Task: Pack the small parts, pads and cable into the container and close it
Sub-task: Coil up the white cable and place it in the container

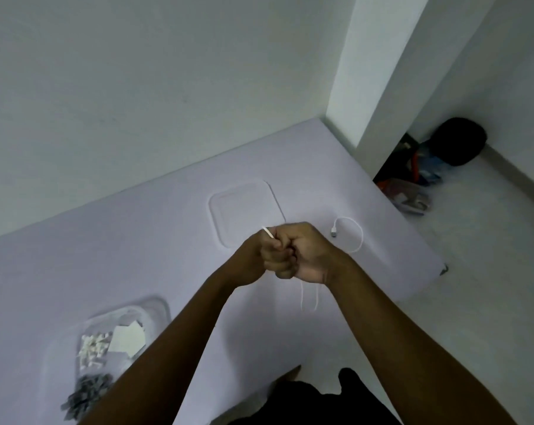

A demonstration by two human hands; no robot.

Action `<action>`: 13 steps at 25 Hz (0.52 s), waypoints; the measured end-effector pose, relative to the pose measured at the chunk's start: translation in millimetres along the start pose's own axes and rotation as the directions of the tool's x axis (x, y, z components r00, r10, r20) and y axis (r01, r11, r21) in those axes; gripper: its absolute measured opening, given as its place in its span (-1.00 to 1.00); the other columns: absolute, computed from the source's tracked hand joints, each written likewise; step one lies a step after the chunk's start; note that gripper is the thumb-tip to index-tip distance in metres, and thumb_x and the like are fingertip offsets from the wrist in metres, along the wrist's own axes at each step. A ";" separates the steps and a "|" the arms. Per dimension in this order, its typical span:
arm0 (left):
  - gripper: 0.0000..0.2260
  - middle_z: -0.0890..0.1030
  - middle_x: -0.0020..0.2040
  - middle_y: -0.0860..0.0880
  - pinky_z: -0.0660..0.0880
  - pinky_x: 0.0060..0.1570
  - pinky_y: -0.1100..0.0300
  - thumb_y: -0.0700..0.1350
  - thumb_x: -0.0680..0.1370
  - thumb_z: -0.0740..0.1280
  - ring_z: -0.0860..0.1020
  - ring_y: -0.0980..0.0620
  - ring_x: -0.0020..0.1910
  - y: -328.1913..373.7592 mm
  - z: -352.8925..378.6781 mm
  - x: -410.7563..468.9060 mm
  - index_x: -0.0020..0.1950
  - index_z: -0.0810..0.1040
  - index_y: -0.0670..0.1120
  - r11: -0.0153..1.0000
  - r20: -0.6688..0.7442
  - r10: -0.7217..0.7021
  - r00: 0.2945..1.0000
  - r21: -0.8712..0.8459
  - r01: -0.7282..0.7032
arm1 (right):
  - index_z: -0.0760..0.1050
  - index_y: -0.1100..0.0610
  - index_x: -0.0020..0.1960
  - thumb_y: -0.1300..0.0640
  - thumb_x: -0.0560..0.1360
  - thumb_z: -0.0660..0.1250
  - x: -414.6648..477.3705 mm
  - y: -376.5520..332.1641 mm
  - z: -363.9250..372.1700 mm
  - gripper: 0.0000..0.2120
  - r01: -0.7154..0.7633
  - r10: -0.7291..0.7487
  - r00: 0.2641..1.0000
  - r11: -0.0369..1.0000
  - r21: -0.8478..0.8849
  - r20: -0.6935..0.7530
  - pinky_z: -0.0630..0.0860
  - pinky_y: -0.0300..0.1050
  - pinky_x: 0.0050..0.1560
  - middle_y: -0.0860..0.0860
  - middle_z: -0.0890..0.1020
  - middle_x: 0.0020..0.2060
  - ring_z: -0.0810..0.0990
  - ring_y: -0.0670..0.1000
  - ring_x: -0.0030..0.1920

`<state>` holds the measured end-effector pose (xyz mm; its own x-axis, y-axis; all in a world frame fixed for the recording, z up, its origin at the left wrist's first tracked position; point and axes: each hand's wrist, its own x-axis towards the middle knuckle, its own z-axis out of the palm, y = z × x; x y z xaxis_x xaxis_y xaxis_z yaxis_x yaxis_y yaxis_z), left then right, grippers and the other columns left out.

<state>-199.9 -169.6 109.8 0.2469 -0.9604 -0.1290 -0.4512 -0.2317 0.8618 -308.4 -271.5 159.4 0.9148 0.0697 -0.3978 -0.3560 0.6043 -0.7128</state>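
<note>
White cable [268, 233] in L grip [261, 256], R grip [310, 256]

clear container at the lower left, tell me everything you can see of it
The container looks like a clear plastic tub with rounded corners, open, standing flat on the pale lilac table. Inside lie a heap of small white parts and white square pads; a grey pile sits at its near end. The left forearm passes in front of its right side, hiding that wall. Its lid lies apart, farther back on the table.
</note>
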 end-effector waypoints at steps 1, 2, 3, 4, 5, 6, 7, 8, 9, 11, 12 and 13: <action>-0.72 0.68 -0.24 0.11 0.55 -0.11 0.32 -0.28 0.55 0.28 0.62 0.23 -0.17 8.3 -6.3 -3.2 -0.21 0.68 0.00 1.000 -0.008 -0.011 1.000 -0.011 0.010 | 0.28 0.11 -0.33 0.28 0.29 0.03 -2.8 -17.0 17.3 -0.88 0.086 -0.089 0.995 0.994 0.072 0.039 -0.02 -0.22 -0.48 -0.01 0.09 -0.46 0.04 -0.06 -0.46; -0.71 0.69 -0.18 0.11 0.54 -0.02 0.31 -0.26 0.63 0.21 0.61 0.24 -0.10 16.0 -11.4 -9.6 -0.13 0.67 -0.03 0.998 0.002 -0.040 0.999 -0.050 0.040 | 0.32 0.11 -0.32 0.25 0.32 0.06 -4.0 -32.8 35.5 -0.89 0.193 -0.198 0.980 0.973 0.130 0.030 0.00 -0.19 -0.47 -0.01 0.09 -0.45 0.04 -0.05 -0.45; -0.74 0.69 -0.11 0.05 0.53 0.05 0.24 -0.21 0.67 0.16 0.62 0.17 -0.03 24.2 -18.5 -20.0 -0.03 0.64 -0.11 0.993 0.035 -0.048 0.998 -0.108 0.052 | 0.35 0.12 -0.30 0.22 0.37 0.09 -3.0 -47.1 51.9 -0.89 0.312 -0.311 0.950 0.937 0.159 -0.032 0.02 -0.15 -0.44 -0.01 0.10 -0.43 0.05 -0.03 -0.43; -0.76 0.69 -0.12 -0.04 0.50 0.05 0.22 -0.18 0.68 0.13 0.64 0.06 -0.02 29.7 -28.1 -32.2 0.02 0.59 -0.17 0.989 0.061 -0.048 0.997 -0.135 0.056 | 0.36 0.14 -0.29 0.20 0.44 0.10 0.2 -59.2 66.1 -0.84 0.424 -0.408 0.905 0.893 0.154 -0.125 0.05 -0.11 -0.38 0.01 0.11 -0.41 0.07 -0.02 -0.40; -0.76 0.67 -0.20 -0.10 0.49 -0.02 0.24 -0.18 0.68 0.12 0.65 -0.02 -0.08 39.6 -38.5 -44.7 0.03 0.56 -0.21 0.981 0.104 -0.073 0.992 -0.173 0.091 | 0.36 0.14 -0.29 0.17 0.51 0.10 4.7 -69.2 77.3 -0.79 0.507 -0.479 0.851 0.856 0.103 -0.215 0.09 -0.10 -0.33 0.02 0.14 -0.40 0.12 0.00 -0.38; -0.77 0.64 -0.29 -0.11 0.48 -0.11 0.29 -0.18 0.67 0.12 0.65 -0.05 -0.18 48.9 -47.9 -56.3 0.03 0.55 -0.22 0.974 0.135 -0.075 0.988 -0.204 0.102 | 0.35 0.13 -0.28 0.14 0.56 0.11 10.2 -76.0 84.7 -0.76 0.545 -0.525 0.800 0.839 -0.016 -0.289 0.15 -0.09 -0.30 0.02 0.19 -0.41 0.18 0.00 -0.38; -0.78 0.60 -0.36 -0.11 0.47 -0.21 0.31 -0.17 0.67 0.14 0.63 -0.04 -0.29 62.5 -60.8 -69.8 0.03 0.55 -0.22 0.973 0.134 -0.068 0.989 -0.209 0.096 | 0.34 0.13 -0.27 0.12 0.58 0.13 16.5 -80.1 91.7 -0.74 0.525 -0.559 0.752 0.828 -0.194 -0.349 0.21 -0.10 -0.28 0.01 0.26 -0.42 0.24 0.00 -0.37; -0.78 0.56 -0.41 -0.10 0.46 -0.28 0.31 -0.14 0.66 0.17 0.58 -0.01 -0.38 73.6 -73.2 -81.9 0.01 0.55 -0.22 0.975 0.124 -0.063 0.990 -0.205 0.088 | 0.34 0.13 -0.25 0.12 0.60 0.14 22.2 -79.8 95.4 -0.75 0.457 -0.581 0.717 0.809 -0.370 -0.384 0.27 -0.09 -0.26 0.01 0.31 -0.42 0.29 0.00 -0.36; -0.77 0.52 -0.45 -0.07 0.44 -0.34 0.29 -0.10 0.65 0.21 0.51 0.03 -0.45 83.0 -90.1 -98.4 -0.01 0.56 -0.23 0.979 0.105 -0.055 0.993 -0.188 0.074 | 0.33 0.14 -0.23 0.12 0.61 0.14 27.6 -75.6 103.8 -0.76 0.375 -0.598 0.702 0.772 -0.513 -0.388 0.31 -0.07 -0.23 0.01 0.35 -0.42 0.33 0.03 -0.34; -0.72 0.41 -0.48 0.02 0.37 -0.42 0.32 -0.03 0.63 0.27 0.38 0.09 -0.50 99.6 -116.4 -120.2 -0.06 0.55 -0.25 0.988 0.040 -0.019 0.999 -0.150 0.024 | 0.33 0.15 -0.23 0.09 0.63 0.13 28.5 -63.6 114.2 -0.72 0.244 -0.573 0.726 0.730 -0.638 -0.379 0.38 -0.05 -0.20 0.01 0.40 -0.42 0.39 0.04 -0.32; -0.71 0.37 -0.48 0.04 0.33 -0.44 0.34 0.00 0.62 0.27 0.33 0.11 -0.50 105.8 -129.7 -132.3 -0.08 0.56 -0.23 0.993 0.002 0.004 1.000 -0.121 -0.003 | 0.33 0.13 -0.25 0.04 0.65 0.12 27.0 -55.8 123.6 -0.67 0.202 -0.567 0.745 0.694 -0.691 -0.351 0.40 -0.07 -0.20 0.00 0.41 -0.43 0.41 0.01 -0.33; -0.71 0.36 -0.48 0.06 0.31 -0.44 0.34 0.02 0.62 0.27 0.31 0.11 -0.50 113.1 -141.7 -145.2 -0.10 0.59 -0.18 0.995 -0.024 0.028 0.999 -0.096 -0.030 | 0.33 0.12 -0.28 -0.03 0.67 0.09 23.7 -48.1 135.6 -0.60 0.161 -0.567 0.763 0.634 -0.756 -0.312 0.41 -0.10 -0.20 -0.01 0.43 -0.44 0.43 -0.02 -0.36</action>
<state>-165.2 -34.4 295.4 0.2545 -0.9626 -0.0928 -0.3744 -0.1866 0.9083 -243.8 -191.3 262.6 0.8399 -0.5368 -0.0796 -0.2221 -0.2062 -0.9530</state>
